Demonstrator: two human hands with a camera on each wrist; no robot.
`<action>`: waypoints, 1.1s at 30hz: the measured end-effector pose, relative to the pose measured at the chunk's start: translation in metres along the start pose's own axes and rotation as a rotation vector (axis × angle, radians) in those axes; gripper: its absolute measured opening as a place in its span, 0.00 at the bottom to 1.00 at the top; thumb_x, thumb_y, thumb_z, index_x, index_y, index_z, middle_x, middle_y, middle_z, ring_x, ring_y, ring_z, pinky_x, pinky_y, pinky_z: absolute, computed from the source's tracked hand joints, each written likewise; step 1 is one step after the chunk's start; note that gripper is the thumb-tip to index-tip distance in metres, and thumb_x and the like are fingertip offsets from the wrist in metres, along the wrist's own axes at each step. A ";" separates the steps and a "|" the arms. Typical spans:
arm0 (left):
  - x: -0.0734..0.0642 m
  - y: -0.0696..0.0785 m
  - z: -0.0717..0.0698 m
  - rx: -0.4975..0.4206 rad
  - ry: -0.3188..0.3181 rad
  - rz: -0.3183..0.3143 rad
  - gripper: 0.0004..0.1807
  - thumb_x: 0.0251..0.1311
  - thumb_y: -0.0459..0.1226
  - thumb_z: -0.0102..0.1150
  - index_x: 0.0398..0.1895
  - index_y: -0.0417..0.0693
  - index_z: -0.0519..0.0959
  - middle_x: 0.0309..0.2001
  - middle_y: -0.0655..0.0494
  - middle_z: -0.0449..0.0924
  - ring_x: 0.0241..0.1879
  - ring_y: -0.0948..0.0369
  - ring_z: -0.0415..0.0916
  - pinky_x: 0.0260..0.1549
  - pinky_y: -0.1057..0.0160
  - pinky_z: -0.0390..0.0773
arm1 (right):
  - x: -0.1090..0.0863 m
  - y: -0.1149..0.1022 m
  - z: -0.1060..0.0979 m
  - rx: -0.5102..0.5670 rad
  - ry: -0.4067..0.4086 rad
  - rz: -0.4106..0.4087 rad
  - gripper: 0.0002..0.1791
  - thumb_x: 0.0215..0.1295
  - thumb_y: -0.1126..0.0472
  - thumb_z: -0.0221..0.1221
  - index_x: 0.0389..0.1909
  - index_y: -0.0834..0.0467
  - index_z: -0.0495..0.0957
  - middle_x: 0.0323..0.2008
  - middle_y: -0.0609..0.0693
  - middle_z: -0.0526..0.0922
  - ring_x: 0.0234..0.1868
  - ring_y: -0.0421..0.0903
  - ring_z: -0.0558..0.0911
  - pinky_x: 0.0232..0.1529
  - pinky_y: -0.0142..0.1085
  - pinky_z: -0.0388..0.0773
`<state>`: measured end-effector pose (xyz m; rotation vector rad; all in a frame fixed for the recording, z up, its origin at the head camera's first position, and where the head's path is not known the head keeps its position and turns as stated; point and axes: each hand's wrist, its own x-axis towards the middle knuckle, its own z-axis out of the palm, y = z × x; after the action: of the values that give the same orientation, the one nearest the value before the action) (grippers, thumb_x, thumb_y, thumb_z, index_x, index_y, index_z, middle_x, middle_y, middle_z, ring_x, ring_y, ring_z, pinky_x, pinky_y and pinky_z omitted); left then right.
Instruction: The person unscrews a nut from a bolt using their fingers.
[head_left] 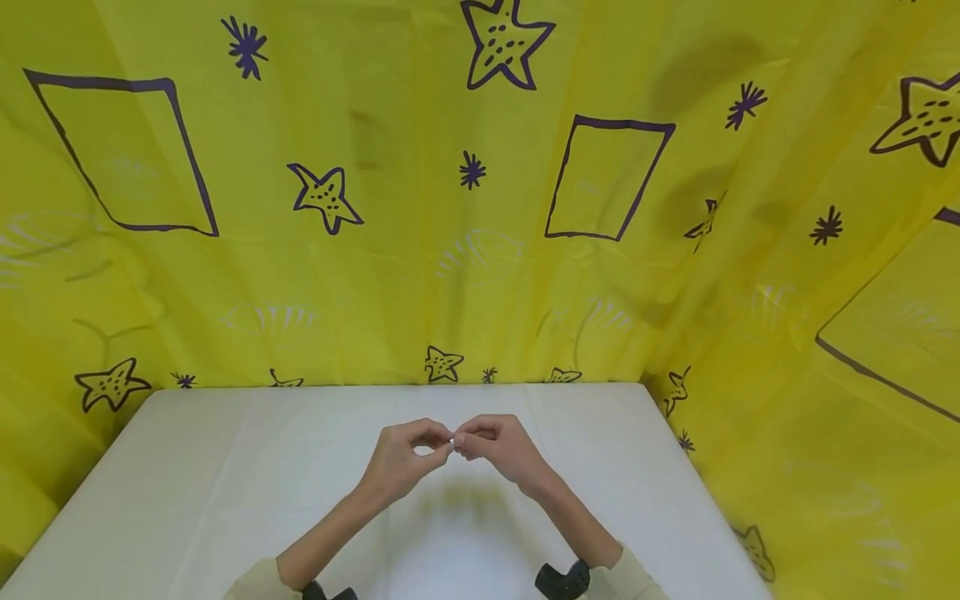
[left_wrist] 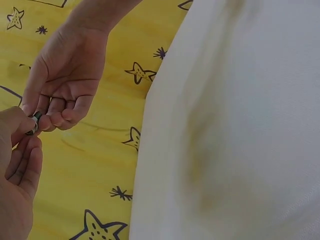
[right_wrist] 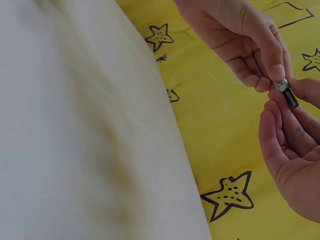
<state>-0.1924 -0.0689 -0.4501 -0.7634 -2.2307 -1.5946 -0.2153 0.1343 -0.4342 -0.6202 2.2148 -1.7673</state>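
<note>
A small metal bolt (right_wrist: 291, 99) is held between the two hands above the white table. Its threaded shank and shiny hexagonal end (right_wrist: 281, 86) show in the right wrist view; whether that end is the head or a nut I cannot tell. The left hand (head_left: 399, 461) pinches the bolt with thumb and fingers, its thumb on the hexagonal end. From the other side the right hand (head_left: 504, 450) pinches it too, its thumb and index finger beside the shank. In the left wrist view, fingertips hide most of the bolt (left_wrist: 35, 123).
The white table (head_left: 300, 433) lies under both hands, with their shadow on it. Yellow curtains (head_left: 405, 283) with dark star and rectangle drawings hang along its back and sides. Dark bands (head_left: 562, 579) sit on both forearms near the light sleeves.
</note>
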 end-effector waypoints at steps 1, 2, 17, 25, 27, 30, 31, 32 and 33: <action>0.000 0.000 0.000 -0.003 -0.001 0.005 0.08 0.56 0.25 0.68 0.36 0.45 0.86 0.33 0.59 0.86 0.32 0.64 0.83 0.39 0.60 0.85 | 0.000 0.000 0.000 0.008 0.005 0.000 0.12 0.69 0.58 0.63 0.42 0.65 0.85 0.36 0.55 0.87 0.39 0.52 0.85 0.44 0.38 0.83; 0.001 0.000 -0.001 -0.005 -0.003 0.010 0.08 0.56 0.25 0.68 0.36 0.45 0.86 0.33 0.60 0.86 0.32 0.63 0.83 0.38 0.60 0.85 | -0.001 0.000 0.001 0.015 0.009 -0.001 0.12 0.69 0.58 0.63 0.42 0.65 0.85 0.36 0.55 0.87 0.39 0.52 0.85 0.44 0.38 0.83; 0.005 0.000 -0.002 0.072 -0.020 0.121 0.09 0.54 0.24 0.68 0.36 0.44 0.86 0.32 0.60 0.86 0.31 0.66 0.83 0.35 0.63 0.84 | -0.004 0.002 0.005 0.156 0.058 0.015 0.12 0.68 0.61 0.63 0.42 0.68 0.84 0.36 0.53 0.87 0.40 0.57 0.83 0.48 0.41 0.82; 0.004 0.000 -0.003 0.090 -0.018 0.153 0.09 0.55 0.24 0.68 0.37 0.43 0.86 0.34 0.57 0.87 0.31 0.65 0.83 0.34 0.60 0.85 | -0.010 -0.001 0.007 0.105 0.097 -0.005 0.11 0.67 0.63 0.65 0.45 0.67 0.83 0.40 0.55 0.87 0.44 0.52 0.84 0.49 0.38 0.81; 0.004 0.002 -0.004 0.098 -0.018 0.141 0.09 0.56 0.25 0.68 0.37 0.43 0.86 0.34 0.57 0.87 0.32 0.65 0.82 0.35 0.61 0.85 | -0.010 -0.001 0.008 0.089 0.104 -0.023 0.11 0.66 0.63 0.65 0.45 0.66 0.83 0.41 0.54 0.86 0.43 0.50 0.84 0.49 0.38 0.81; 0.006 0.003 -0.005 0.107 -0.016 0.128 0.09 0.56 0.25 0.69 0.38 0.44 0.86 0.35 0.58 0.87 0.33 0.65 0.83 0.37 0.62 0.85 | -0.010 -0.002 0.009 0.075 0.108 -0.061 0.10 0.66 0.64 0.65 0.45 0.65 0.83 0.42 0.54 0.85 0.44 0.48 0.83 0.49 0.37 0.81; 0.006 0.003 -0.005 0.107 -0.017 0.123 0.09 0.56 0.25 0.68 0.38 0.43 0.86 0.35 0.57 0.87 0.33 0.65 0.83 0.37 0.62 0.85 | -0.010 -0.002 0.009 0.072 0.111 -0.070 0.10 0.66 0.64 0.65 0.45 0.65 0.83 0.42 0.55 0.85 0.44 0.48 0.83 0.48 0.36 0.81; 0.006 0.003 -0.006 0.107 -0.018 0.120 0.09 0.56 0.25 0.68 0.38 0.43 0.86 0.35 0.57 0.87 0.32 0.65 0.83 0.38 0.62 0.85 | -0.010 -0.002 0.010 0.071 0.114 -0.074 0.10 0.66 0.65 0.65 0.45 0.65 0.83 0.42 0.55 0.84 0.44 0.49 0.83 0.48 0.36 0.81; 0.007 0.003 -0.005 0.106 -0.016 0.118 0.08 0.56 0.25 0.68 0.38 0.43 0.86 0.35 0.57 0.87 0.32 0.64 0.83 0.38 0.62 0.85 | -0.010 -0.002 0.010 0.073 0.116 -0.078 0.10 0.66 0.65 0.65 0.45 0.65 0.83 0.42 0.55 0.84 0.44 0.49 0.83 0.48 0.35 0.81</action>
<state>-0.1963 -0.0716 -0.4424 -0.8632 -2.2168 -1.4097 -0.2022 0.1298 -0.4349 -0.6097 2.2168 -1.9603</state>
